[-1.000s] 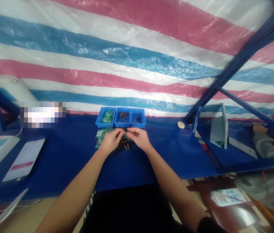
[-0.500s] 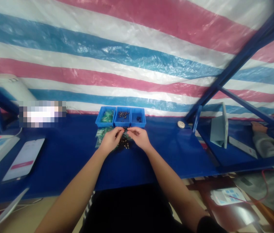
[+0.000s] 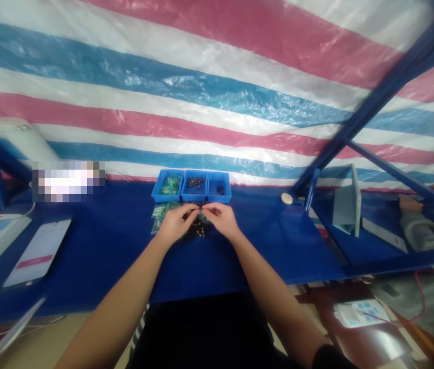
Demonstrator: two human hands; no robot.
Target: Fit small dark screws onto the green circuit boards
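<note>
"What are the fingers doing?"

"The left hand [image 3: 176, 223] and the right hand [image 3: 220, 219] are meeting above the bench, and the fingers [image 3: 194, 208] of both are pinching a tiny dark-and-green piece [image 3: 200, 209], too small to make out."

"What's lying under them?"

"A loose heap of small dark metal parts with brassy tips [image 3: 197, 230] is sitting just below the fingers. Flat green-tinted plastic packets [image 3: 161, 217] are lying beside it, partly under the left hand."

"And further out?"

"A blue plastic tray with three compartments [image 3: 191, 197] is standing just beyond them. Its left compartment is holding green pieces, the middle one small dark parts, and the right one a few dark bits. The glossy blue bench [image 3: 271, 256] is carrying everything, including a white smartphone [image 3: 38, 251] on the left, which is showing a pink bar, its writing too small to read."

"Anyone else nearby?"

"A co-worker's hand [image 3: 407, 203] in a grey sleeve [image 3: 420, 231] is resting on the far right, past an upright pale grey-blue folder [image 3: 350, 205]. A pink, white and blue striped woven plastic tarp [image 3: 217, 102] is hanging behind it all."
</note>
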